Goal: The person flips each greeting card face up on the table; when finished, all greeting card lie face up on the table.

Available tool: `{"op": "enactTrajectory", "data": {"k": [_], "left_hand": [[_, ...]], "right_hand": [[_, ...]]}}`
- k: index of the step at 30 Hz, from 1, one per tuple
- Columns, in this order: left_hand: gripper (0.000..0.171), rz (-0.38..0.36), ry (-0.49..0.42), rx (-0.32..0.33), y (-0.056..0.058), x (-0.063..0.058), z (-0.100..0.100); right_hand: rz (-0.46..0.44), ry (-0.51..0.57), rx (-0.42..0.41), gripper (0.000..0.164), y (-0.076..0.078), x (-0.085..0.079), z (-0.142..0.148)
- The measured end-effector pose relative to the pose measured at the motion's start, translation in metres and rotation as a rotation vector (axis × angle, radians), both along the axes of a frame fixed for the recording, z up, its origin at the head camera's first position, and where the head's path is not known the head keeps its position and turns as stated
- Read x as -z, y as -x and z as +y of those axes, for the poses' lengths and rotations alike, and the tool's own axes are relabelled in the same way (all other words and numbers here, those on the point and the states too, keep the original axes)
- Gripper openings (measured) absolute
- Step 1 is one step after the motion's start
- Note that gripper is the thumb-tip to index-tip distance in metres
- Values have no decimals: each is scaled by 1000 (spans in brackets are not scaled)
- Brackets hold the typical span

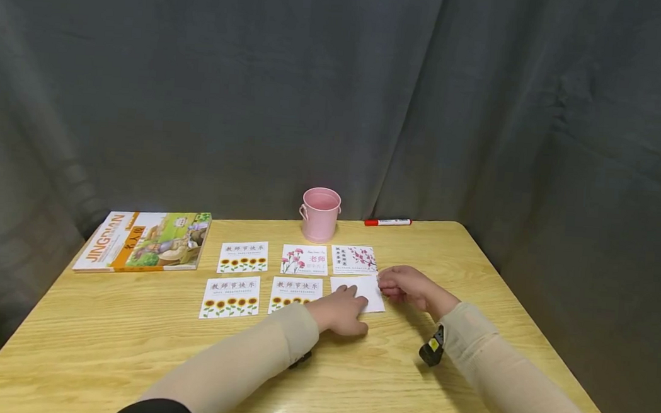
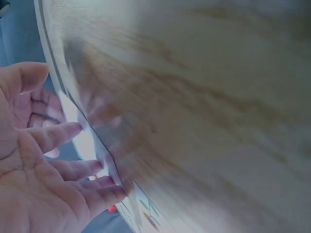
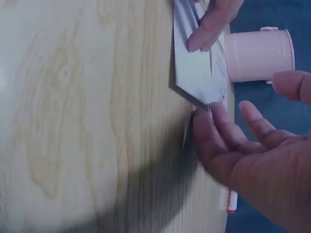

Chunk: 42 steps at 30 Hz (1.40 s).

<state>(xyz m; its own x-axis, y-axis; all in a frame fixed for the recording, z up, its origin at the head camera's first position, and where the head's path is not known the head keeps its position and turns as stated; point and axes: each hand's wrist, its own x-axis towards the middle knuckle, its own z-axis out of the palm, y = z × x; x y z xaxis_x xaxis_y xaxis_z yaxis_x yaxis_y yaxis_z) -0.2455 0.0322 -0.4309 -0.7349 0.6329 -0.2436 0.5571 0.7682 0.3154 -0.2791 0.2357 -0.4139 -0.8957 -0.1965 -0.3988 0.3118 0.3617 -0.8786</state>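
Note:
A blank white card (image 1: 373,292) lies at the front right of a group of printed cards. My left hand (image 1: 342,311) rests its outstretched fingers on this card, and its thumb is spread toward me. My right hand (image 1: 411,288) is at the card's right edge. In the right wrist view, fingertips of that hand touch the white card's (image 3: 192,73) corner, while the thumb stands apart. Just behind lies a plum-blossom card (image 1: 354,260), with a pink carnation card (image 1: 304,260) to its left. The left hand partly covers a sunflower card (image 1: 297,293).
Two more sunflower cards (image 1: 230,297) lie further left, beside books (image 1: 146,241). A pink bucket (image 1: 321,215) and a red-and-white marker (image 1: 389,223) stand and lie near the table's back edge. Grey curtain (image 1: 337,93) hangs behind the wooden table (image 1: 100,344).

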Motion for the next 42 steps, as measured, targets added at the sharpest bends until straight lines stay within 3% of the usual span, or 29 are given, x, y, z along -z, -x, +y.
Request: {"op": "enactTrajectory", "data": {"k": [5, 8, 13, 19, 23, 27, 29, 32, 35, 42], "left_hand": [[69, -39, -97, -39, 1, 0, -2], [71, -62, -170, -52, 1, 2, -3], [71, -66, -255, -51, 3, 3, -3], [68, -77, -326, -52, 6, 2, -3], [64, -41, -400, -71, 7, 3, -10], [65, -1, -582, -232, 13, 5, -23], [69, -46, -679, -344, 17, 4, -30], [70, -189, -776, -473, 20, 2, -36], [67, -274, -801, -509, 21, -1, -38], [52, -252, -851, -528, 22, -6, -39]], "right_hand": [[31, 117, 134, 51, 2, 6, -3], [38, 167, 173, 47, 1, 11, -5], [41, 198, 150, 31, -1, 16, -4], [38, 190, 113, 35, -2, 13, -1], [74, 165, 83, 33, 0, 10, 0], [124, 155, 58, 28, 1, 4, 10], [140, 169, 56, 26, 2, 2, 13], [148, 196, 57, 25, 2, 0, 15], [158, 195, 68, 25, 3, -1, 13], [211, 166, 72, 12, 3, -3, 10]]}}
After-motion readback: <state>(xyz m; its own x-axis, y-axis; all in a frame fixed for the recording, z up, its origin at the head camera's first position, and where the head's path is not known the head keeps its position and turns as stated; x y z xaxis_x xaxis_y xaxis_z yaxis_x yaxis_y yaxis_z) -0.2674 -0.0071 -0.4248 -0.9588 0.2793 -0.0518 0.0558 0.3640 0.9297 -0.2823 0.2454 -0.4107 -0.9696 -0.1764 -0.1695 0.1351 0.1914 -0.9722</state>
